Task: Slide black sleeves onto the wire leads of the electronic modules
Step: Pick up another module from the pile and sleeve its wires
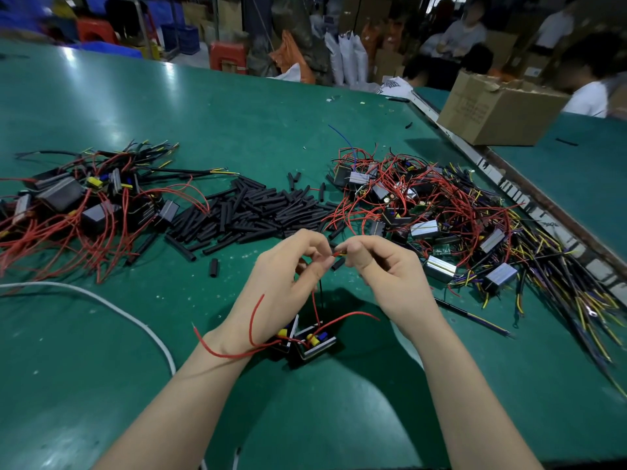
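Note:
Above the green table, my left hand [291,269] and my right hand [383,269] meet fingertip to fingertip. Both pinch the ends of thin red wire leads [339,254]. The leads run down to a small black module [314,346] with yellow and blue parts, hanging below my wrists; a second module sits right beside it. A loose red lead [252,320] curls over my left wrist. A heap of black sleeves [251,212] lies just beyond my hands. One single sleeve [338,264] lies under my right fingertips.
A pile of modules with red wires [78,205] lies at the left, another tangled pile [441,218] at the right. A white cable [112,310] curves across the near left. A cardboard box [492,113] stands at the far right, with seated people behind.

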